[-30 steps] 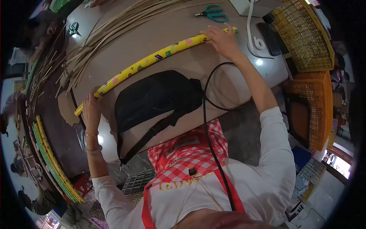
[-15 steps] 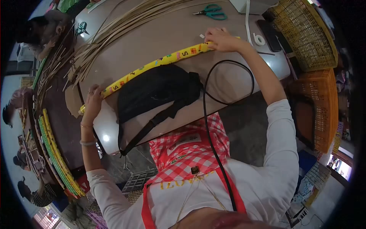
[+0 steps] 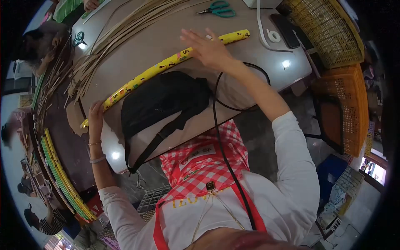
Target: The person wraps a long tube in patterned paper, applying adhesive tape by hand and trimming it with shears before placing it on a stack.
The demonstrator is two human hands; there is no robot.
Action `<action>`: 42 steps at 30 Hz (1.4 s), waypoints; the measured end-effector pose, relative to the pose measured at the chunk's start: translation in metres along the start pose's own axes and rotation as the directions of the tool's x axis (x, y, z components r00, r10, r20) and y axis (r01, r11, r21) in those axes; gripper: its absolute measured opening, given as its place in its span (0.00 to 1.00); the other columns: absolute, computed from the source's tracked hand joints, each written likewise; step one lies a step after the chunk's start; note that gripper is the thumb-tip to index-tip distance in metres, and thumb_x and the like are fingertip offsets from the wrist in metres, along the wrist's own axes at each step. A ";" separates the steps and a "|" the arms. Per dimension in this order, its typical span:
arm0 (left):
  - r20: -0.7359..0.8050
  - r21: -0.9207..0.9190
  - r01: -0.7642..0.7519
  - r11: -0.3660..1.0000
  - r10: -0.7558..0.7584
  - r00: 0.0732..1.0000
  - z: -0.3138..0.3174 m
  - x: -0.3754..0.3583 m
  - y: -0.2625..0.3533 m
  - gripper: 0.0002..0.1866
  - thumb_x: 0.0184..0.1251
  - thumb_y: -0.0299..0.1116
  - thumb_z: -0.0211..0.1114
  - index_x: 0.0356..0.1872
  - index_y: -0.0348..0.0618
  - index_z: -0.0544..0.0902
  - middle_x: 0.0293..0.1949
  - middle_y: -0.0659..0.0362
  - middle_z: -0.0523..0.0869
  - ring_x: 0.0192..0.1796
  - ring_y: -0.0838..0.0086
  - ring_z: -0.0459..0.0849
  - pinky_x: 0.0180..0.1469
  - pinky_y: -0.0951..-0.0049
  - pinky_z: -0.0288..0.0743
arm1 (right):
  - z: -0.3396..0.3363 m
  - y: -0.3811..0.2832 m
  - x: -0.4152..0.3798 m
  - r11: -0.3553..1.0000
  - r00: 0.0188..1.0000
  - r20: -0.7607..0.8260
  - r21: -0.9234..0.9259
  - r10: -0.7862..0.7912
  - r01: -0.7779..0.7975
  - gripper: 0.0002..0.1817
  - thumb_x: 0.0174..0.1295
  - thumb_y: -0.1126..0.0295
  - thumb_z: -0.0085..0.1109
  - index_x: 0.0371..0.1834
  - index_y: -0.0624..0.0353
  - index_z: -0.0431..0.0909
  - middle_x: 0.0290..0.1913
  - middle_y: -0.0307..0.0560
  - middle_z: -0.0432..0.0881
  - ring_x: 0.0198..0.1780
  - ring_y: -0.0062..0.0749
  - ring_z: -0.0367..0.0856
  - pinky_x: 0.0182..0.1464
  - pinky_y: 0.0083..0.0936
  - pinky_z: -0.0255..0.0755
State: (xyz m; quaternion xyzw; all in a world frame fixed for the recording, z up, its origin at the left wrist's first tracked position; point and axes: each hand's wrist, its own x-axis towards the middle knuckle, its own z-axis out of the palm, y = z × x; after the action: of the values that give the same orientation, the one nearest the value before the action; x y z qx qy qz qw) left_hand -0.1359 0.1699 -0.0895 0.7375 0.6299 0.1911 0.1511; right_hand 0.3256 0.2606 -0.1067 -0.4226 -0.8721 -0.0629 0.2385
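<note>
As the left hand (image 3: 96, 114) clamps the yellow tube (image 3: 166, 63), the right hand (image 3: 211, 53) splays open

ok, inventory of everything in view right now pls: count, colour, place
yellow patterned tube: 1, yellow, diagonal on table
table: 1, grey-brown, under tube
black bag: 1, black, near table edge
cable: 1, black, looped right of bag
scissors: 1, teal handles, far side
cutters: 1, dark green, far left
strips: many, tan, upper left
tape roll: 1, white, upper right
flat case: 1, black, beside tape roll
baskets: at least 2, yellow and orange, right
rods: several, yellow and green, left
other people: several, left edge
apron: 1, red-white check, on wearer
left hand: 1, bare, on tube's left end
right hand: 1, bare, fingers spread, over tube
</note>
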 end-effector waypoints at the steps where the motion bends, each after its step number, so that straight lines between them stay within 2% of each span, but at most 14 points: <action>1: -0.042 -0.025 -0.075 0.997 0.074 0.996 0.001 -0.003 0.003 0.11 0.66 0.24 0.51 0.46 0.34 0.78 0.44 0.50 0.78 0.47 0.61 0.76 0.50 0.69 0.69 | 0.006 -0.007 -0.002 0.999 0.998 0.048 -0.031 -0.031 0.033 0.25 0.65 0.57 0.45 0.66 0.47 0.60 0.69 0.36 0.57 0.67 0.29 0.59 0.68 0.46 0.46; 6: -0.020 -0.086 -0.014 0.996 0.012 1.000 -0.001 -0.005 0.004 0.12 0.67 0.24 0.51 0.47 0.34 0.78 0.44 0.53 0.78 0.46 0.66 0.77 0.49 0.73 0.69 | -0.003 0.013 -0.024 0.992 0.989 0.149 -0.128 0.004 0.015 0.29 0.66 0.52 0.41 0.68 0.49 0.55 0.71 0.35 0.54 0.70 0.25 0.54 0.70 0.45 0.40; 9: -0.015 -0.074 -0.011 0.997 0.010 1.000 0.002 -0.005 0.001 0.12 0.68 0.25 0.51 0.47 0.35 0.78 0.44 0.54 0.77 0.47 0.68 0.77 0.49 0.75 0.69 | -0.022 0.061 -0.059 0.930 0.960 0.150 -0.323 0.235 -0.178 0.29 0.67 0.52 0.40 0.70 0.50 0.53 0.71 0.35 0.54 0.71 0.26 0.52 0.70 0.46 0.38; 15: -0.042 -0.117 0.047 0.992 -0.052 0.998 0.003 -0.010 0.001 0.12 0.68 0.26 0.52 0.48 0.36 0.78 0.45 0.55 0.77 0.48 0.70 0.76 0.50 0.75 0.70 | -0.064 0.114 -0.099 0.597 0.871 0.095 -0.763 0.482 -0.247 0.28 0.67 0.54 0.43 0.67 0.55 0.59 0.70 0.44 0.55 0.71 0.32 0.53 0.70 0.44 0.39; 17: -0.052 -0.099 0.043 0.994 -0.048 0.997 0.006 -0.010 0.002 0.12 0.68 0.27 0.52 0.49 0.37 0.79 0.45 0.55 0.77 0.48 0.71 0.76 0.50 0.76 0.70 | -0.062 0.118 -0.095 0.712 0.935 -0.077 -0.627 0.347 -0.316 0.27 0.65 0.54 0.47 0.63 0.58 0.63 0.65 0.47 0.63 0.66 0.36 0.61 0.67 0.43 0.50; 19: -0.030 -0.123 0.050 0.991 -0.054 0.998 0.003 -0.009 0.004 0.12 0.68 0.27 0.53 0.49 0.39 0.79 0.45 0.55 0.77 0.48 0.70 0.76 0.50 0.76 0.69 | -0.070 0.107 -0.074 0.680 0.698 -0.082 -0.168 0.711 -0.713 0.34 0.59 0.51 0.57 0.62 0.62 0.63 0.56 0.48 0.72 0.57 0.35 0.72 0.58 0.36 0.64; 20: -0.031 -0.122 0.049 0.991 -0.053 0.998 0.003 -0.009 0.003 0.12 0.68 0.27 0.53 0.49 0.39 0.79 0.45 0.55 0.77 0.48 0.70 0.76 0.50 0.76 0.69 | -0.064 0.112 -0.073 0.681 0.698 -0.084 -0.167 0.711 -0.713 0.34 0.59 0.51 0.57 0.62 0.62 0.63 0.56 0.48 0.72 0.57 0.35 0.72 0.58 0.36 0.64; 22: -0.025 -0.081 0.040 0.996 -0.042 0.999 0.003 -0.009 -0.001 0.12 0.68 0.28 0.53 0.49 0.38 0.79 0.45 0.55 0.77 0.48 0.69 0.77 0.50 0.76 0.69 | -0.043 0.126 -0.071 0.488 0.559 0.090 0.387 0.824 -0.782 0.42 0.51 0.48 0.65 0.62 0.66 0.61 0.46 0.47 0.78 0.47 0.32 0.78 0.48 0.28 0.71; 26: -0.034 -0.028 0.053 0.998 -0.054 0.998 0.001 -0.008 0.004 0.13 0.68 0.27 0.53 0.49 0.38 0.79 0.45 0.55 0.77 0.49 0.69 0.77 0.50 0.75 0.70 | -0.031 0.125 -0.068 0.532 0.618 0.115 0.403 0.778 -0.745 0.44 0.52 0.52 0.65 0.64 0.69 0.57 0.42 0.46 0.78 0.46 0.27 0.76 0.47 0.21 0.69; 31: -0.018 -0.057 0.051 0.997 -0.052 0.999 -0.002 -0.008 0.008 0.13 0.67 0.27 0.52 0.49 0.38 0.79 0.45 0.54 0.78 0.49 0.67 0.77 0.51 0.75 0.69 | -0.049 0.130 -0.068 0.310 0.567 0.254 0.631 0.783 -0.711 0.38 0.53 0.58 0.65 0.64 0.65 0.60 0.40 0.45 0.79 0.43 0.27 0.77 0.47 0.22 0.70; 35: -0.050 -0.018 0.028 0.999 -0.029 0.998 0.001 -0.011 0.001 0.13 0.67 0.26 0.52 0.49 0.39 0.79 0.45 0.54 0.78 0.49 0.67 0.77 0.51 0.75 0.69 | -0.047 0.130 -0.050 0.530 0.599 0.028 0.433 0.801 -0.729 0.27 0.53 0.61 0.64 0.56 0.59 0.71 0.39 0.45 0.80 0.40 0.29 0.78 0.43 0.23 0.71; 38: -0.015 -0.073 0.062 0.995 -0.063 0.998 0.000 -0.011 0.003 0.13 0.67 0.26 0.52 0.49 0.39 0.79 0.45 0.54 0.77 0.49 0.67 0.77 0.51 0.75 0.69 | -0.030 0.130 -0.021 0.849 0.844 -0.131 0.190 0.519 -0.493 0.14 0.52 0.61 0.64 0.34 0.60 0.80 0.36 0.46 0.81 0.37 0.30 0.80 0.38 0.26 0.73; 39: -0.025 -0.092 0.048 0.995 -0.050 0.998 0.001 -0.012 0.002 0.13 0.67 0.26 0.52 0.49 0.39 0.79 0.45 0.54 0.77 0.49 0.66 0.76 0.51 0.75 0.69 | -0.033 0.120 -0.009 0.851 0.848 -0.126 0.196 0.515 -0.487 0.14 0.52 0.61 0.64 0.34 0.60 0.80 0.36 0.46 0.81 0.37 0.30 0.80 0.38 0.26 0.73; 42: -0.047 -0.109 0.032 0.993 -0.037 0.998 0.002 -0.013 0.002 0.13 0.66 0.25 0.53 0.49 0.39 0.79 0.46 0.53 0.77 0.49 0.66 0.76 0.51 0.75 0.68 | -0.031 0.103 0.022 0.866 0.830 0.303 0.026 0.469 -0.499 0.13 0.52 0.61 0.64 0.33 0.61 0.80 0.30 0.45 0.81 0.34 0.30 0.80 0.37 0.26 0.72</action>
State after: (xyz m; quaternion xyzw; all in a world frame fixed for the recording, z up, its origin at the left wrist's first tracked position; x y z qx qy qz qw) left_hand -0.1349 0.1568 -0.0911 0.7123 0.6348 0.2404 0.1787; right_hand 0.4040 0.3320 -0.0786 -0.6213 -0.7636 0.1071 0.1396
